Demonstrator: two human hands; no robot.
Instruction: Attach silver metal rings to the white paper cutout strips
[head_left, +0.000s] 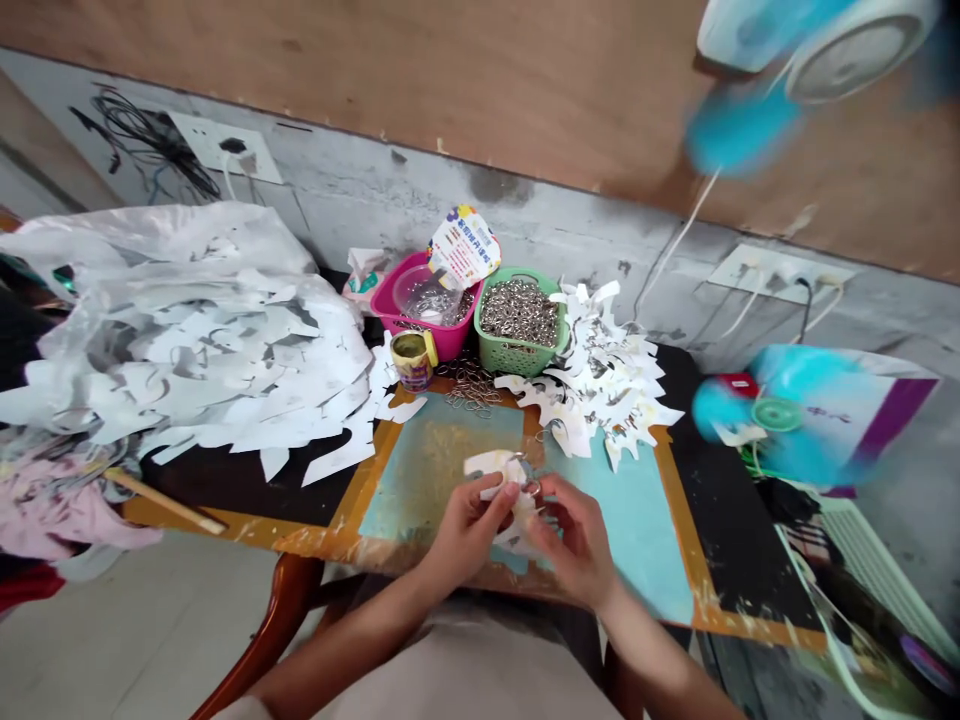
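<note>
Both your hands meet over the teal mat [420,470] at the near edge of the counter [720,560], and the white paper cutout [491,466] sits between them. Your left hand [466,528] has its grip closed on the piece, with thumb and fingers pinched on its lower edge. The cutout rises up and away from that hand, its long axis running roughly left to right and tilted a little towards the far side.

Your right hand [576,540] comes in from the right with its fingers curled, touching or nearly touching the cutout's right end. Something small and metallic glints at its fingertips. The blur there is too strong to tell whether that grip is closed on anything. The two hands are about equally near the piece, but only the left clearly holds it.

Straight ahead of you, beyond the mat:
- Loose metal rings [469,385] lie on the counter.
- Behind them stands a green basket [517,356] full of rings, with a pink basket [442,343] on its left.
- A small yellow jar [412,358] is just in front of the pink one.

A big heap of cutouts [202,350] lies well to your left. A smaller heap [600,375] is ahead on the right.
</note>
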